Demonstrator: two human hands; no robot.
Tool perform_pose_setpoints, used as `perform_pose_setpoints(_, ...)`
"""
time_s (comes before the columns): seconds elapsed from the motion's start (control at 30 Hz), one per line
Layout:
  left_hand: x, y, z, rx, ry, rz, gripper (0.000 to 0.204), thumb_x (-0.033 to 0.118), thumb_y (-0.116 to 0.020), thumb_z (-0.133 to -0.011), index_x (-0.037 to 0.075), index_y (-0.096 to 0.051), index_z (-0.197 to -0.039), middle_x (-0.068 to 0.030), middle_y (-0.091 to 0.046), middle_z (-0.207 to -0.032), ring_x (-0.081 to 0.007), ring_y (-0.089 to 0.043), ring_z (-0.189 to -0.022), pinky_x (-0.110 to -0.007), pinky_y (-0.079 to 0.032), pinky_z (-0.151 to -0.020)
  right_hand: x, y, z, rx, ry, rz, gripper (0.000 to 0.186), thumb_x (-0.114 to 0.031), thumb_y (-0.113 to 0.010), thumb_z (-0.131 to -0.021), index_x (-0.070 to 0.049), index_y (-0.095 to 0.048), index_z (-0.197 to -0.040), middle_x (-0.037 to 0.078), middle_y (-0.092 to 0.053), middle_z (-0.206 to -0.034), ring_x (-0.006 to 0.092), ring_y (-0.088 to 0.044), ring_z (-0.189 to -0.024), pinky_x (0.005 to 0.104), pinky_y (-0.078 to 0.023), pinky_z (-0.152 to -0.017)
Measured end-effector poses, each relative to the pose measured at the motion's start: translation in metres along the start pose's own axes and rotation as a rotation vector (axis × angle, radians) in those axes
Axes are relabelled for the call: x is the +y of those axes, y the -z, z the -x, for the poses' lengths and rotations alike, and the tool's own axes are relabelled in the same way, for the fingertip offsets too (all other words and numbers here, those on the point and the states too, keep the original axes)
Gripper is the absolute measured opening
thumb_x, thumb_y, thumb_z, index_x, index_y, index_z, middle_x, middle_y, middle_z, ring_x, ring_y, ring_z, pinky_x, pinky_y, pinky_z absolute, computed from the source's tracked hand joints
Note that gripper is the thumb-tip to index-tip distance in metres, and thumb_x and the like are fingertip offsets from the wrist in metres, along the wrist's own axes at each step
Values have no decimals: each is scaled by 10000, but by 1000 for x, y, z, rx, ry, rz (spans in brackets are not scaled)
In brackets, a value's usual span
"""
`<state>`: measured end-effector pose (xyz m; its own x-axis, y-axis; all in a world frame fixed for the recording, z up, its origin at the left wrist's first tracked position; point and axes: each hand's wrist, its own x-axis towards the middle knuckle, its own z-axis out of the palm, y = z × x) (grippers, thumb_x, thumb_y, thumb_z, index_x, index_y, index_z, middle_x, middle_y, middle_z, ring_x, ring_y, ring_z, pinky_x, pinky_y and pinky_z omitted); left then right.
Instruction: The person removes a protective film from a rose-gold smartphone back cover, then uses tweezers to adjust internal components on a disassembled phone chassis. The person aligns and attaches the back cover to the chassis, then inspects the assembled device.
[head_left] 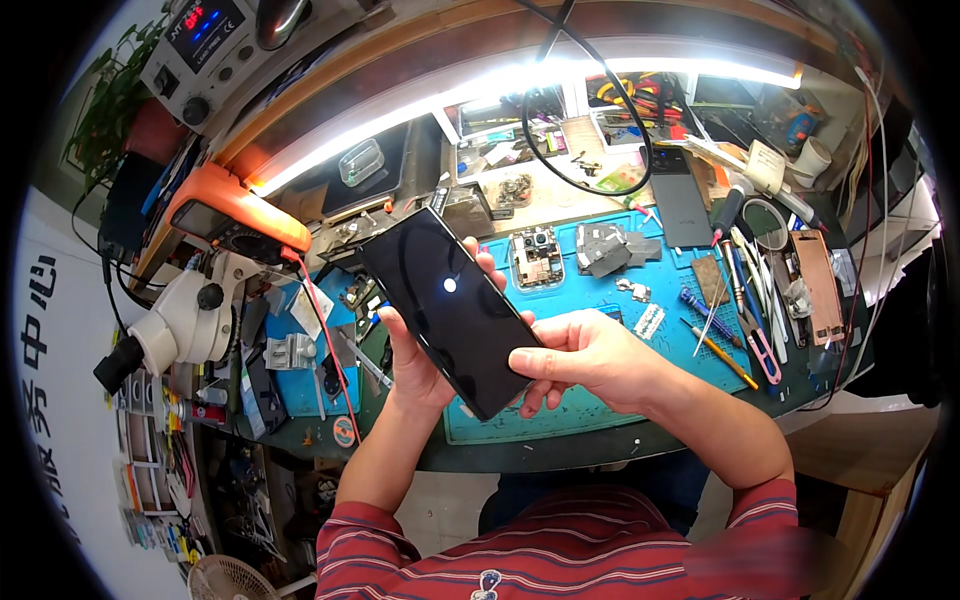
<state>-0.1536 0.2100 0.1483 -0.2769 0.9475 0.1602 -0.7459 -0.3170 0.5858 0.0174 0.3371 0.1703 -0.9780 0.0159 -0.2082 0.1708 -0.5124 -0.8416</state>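
Observation:
A large black smartphone (440, 325) is held up tilted over the workbench, its screen toward me, dark apart from a small bright spot near the middle. My left hand (420, 365) wraps round it from below, thumb along the left edge and fingertips showing past the right edge. At the lower right corner, my right hand (590, 360) grips the phone with the thumb on the glass and the fingers behind. Beneath lies a blue repair mat (600, 415). Beyond the phone, an opened phone frame with exposed parts (537, 258) and several dark flat parts (612, 248) rest on it.
An orange multimeter (240, 215) and a white microscope (190, 325) stand at left. Tweezers, screwdrivers and pink-handled scissors (762, 350) lie at right, near a dark flat phone-shaped panel (680, 205). A black cable (527, 110) loops down at the back, under a bright lamp.

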Motion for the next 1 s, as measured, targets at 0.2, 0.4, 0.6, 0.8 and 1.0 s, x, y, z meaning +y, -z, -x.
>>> perform_pose_setpoints(0.2,3,-2,-1,-11,13,-59,1079,620,-751,-738,78,-220,-1506,-117,-449,-1398,-286,-460,-1325,-597,-424,-1072,1,2,0,6,-9,9,313,-303,-692,-928,-8,-685,-1032,71,-718,-916,136,-701,-798,242,-497,-662)
perform_pose_setpoints(0.4,2,0,0,-7,0,-62,1094,617,-757,-733,67,-211,-1505,-124,-451,-1393,-292,-471,-1318,-570,-433,-1078,1,2,-2,15,-17,11,288,-292,-707,-915,-25,-696,-1023,48,-715,-900,115,-684,-765,235,-497,-664)
perform_pose_setpoints(0.6,8,-10,3,-91,-23,-180,1035,622,-730,-760,107,-250,-1519,-116,-375,-1501,-310,-452,-1337,-568,-393,-1104,8,-5,-2,125,198,218,249,-258,-688,-921,-20,-731,-981,5,-699,-801,68,-608,-661,241,-469,-606)
perform_pose_setpoints(0.8,16,6,9,52,-114,-172,653,414,-591,-959,63,-363,-1460,-155,-464,-1454,-329,-490,-1314,-508,-418,-1080,8,-5,1,487,506,761,208,-247,-715,-844,-52,-743,-909,90,-649,-652,149,-590,-544,316,-452,-526)
perform_pose_setpoints(1.0,0,5,9,153,-185,-452,380,73,-646,-935,-9,-473,-1263,-162,-621,-1211,-241,-640,-1096,-388,-522,-956,13,-7,0,602,621,1051,159,-241,-704,-814,-84,-718,-788,98,-628,-629,287,-631,-583,375,-483,-533)
